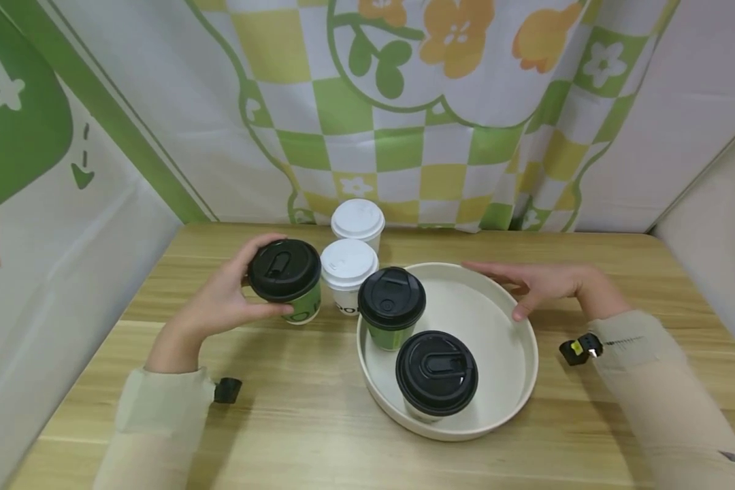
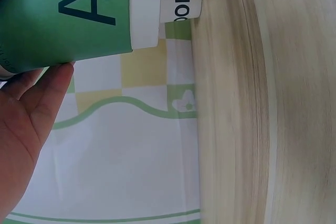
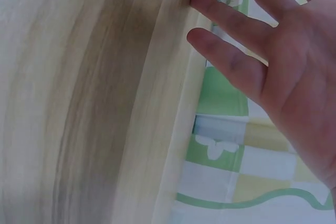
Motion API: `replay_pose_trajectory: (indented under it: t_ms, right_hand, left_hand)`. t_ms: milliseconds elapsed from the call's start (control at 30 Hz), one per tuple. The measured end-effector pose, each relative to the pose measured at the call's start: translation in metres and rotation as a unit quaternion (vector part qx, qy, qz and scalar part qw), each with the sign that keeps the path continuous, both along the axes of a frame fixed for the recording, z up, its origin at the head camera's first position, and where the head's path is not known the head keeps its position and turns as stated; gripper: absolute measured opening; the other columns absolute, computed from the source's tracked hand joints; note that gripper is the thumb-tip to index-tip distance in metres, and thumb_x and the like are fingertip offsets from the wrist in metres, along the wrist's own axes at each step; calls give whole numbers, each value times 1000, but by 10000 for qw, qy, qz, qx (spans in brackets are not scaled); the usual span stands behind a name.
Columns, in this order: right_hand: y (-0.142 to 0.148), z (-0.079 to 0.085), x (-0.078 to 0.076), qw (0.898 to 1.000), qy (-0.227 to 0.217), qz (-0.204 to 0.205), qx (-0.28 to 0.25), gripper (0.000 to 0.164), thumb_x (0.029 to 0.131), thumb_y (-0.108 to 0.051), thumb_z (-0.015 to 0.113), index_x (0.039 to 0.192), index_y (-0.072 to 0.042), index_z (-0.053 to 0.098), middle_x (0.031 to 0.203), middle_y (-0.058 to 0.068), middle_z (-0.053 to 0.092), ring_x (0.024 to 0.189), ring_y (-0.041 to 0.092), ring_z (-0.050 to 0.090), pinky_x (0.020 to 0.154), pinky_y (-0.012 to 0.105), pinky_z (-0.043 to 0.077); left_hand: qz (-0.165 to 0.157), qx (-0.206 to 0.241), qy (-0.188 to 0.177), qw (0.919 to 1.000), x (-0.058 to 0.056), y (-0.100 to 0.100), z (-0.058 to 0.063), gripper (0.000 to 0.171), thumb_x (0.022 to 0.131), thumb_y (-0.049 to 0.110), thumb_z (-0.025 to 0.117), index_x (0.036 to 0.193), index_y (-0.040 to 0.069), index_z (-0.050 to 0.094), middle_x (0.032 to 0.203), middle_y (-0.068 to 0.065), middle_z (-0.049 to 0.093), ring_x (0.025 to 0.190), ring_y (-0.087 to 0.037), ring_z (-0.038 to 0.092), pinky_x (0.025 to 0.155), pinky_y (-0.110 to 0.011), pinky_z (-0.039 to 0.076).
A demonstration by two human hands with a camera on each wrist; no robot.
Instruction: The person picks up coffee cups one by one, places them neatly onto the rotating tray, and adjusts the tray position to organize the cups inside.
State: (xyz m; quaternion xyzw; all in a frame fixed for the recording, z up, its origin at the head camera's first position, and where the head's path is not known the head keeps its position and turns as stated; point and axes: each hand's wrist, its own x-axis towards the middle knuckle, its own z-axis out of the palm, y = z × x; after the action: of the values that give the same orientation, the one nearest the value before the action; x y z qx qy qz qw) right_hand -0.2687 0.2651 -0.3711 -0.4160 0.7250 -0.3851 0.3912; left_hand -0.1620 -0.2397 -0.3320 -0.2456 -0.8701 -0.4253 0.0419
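Observation:
In the head view my left hand (image 1: 223, 296) grips a green paper cup (image 1: 306, 306) with a black lid, thumb on its near side and fingers behind. The left wrist view shows the base of this green cup (image 2: 94, 17) raised off the table. Just right of it stand two white-lidded paper cups (image 1: 345, 262), one behind the other. A round cream tray (image 1: 502, 367) holds a green cup with a black lid (image 1: 392, 299) and another black-lidded cup (image 1: 436, 374). My right hand (image 1: 542, 284) is at the tray's far right rim, its fingers spread in the right wrist view.
Everything stands on a wooden table (image 1: 294, 422). A checked, flower-printed curtain (image 1: 404, 150) hangs along the back edge, and pale fabric walls (image 1: 104, 224) close in both sides. The front white-lidded cup stands close to the tray's left rim.

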Motion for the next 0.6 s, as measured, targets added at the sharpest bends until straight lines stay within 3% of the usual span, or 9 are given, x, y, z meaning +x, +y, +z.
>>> replay_pose_trajectory:
  t_ms: [100, 467, 600]
  right_hand:
    - [-2, -1, -1, 9998, -220, -22, -15, 107, 82, -5, 77, 161, -14, 4, 167, 15, 5, 146, -2, 23, 113, 17, 27]
    - [-3, -4, 2, 9999, -75, -62, 31, 109, 81, 0, 76, 161, -14, 3, 166, 18, 6, 145, -2, 25, 111, 16, 30]
    - [-1, -3, 6, 9998, -154, -112, 50, 109, 82, 1, 75, 161, -11, 1, 166, 18, 4, 143, -2, 28, 110, 20, 37]
  left_hand:
    - [-8, -24, 15, 10000, 0, 1, 0, 98, 68, 8, 91, 150, 19, 37, 138, -6, 57, 115, 1, 56, 88, -20, 52]
    - [-44, -43, 4, 10000, 0, 0, 0, 98, 69, 10, 91, 149, 22, 37, 138, -5, 57, 116, 1, 56, 88, -22, 53]
    - [-28, -46, -12, 10000, 1, -1, -1, 99, 69, 9, 91, 150, 22, 37, 138, -5, 57, 117, 1, 56, 89, -22, 52]
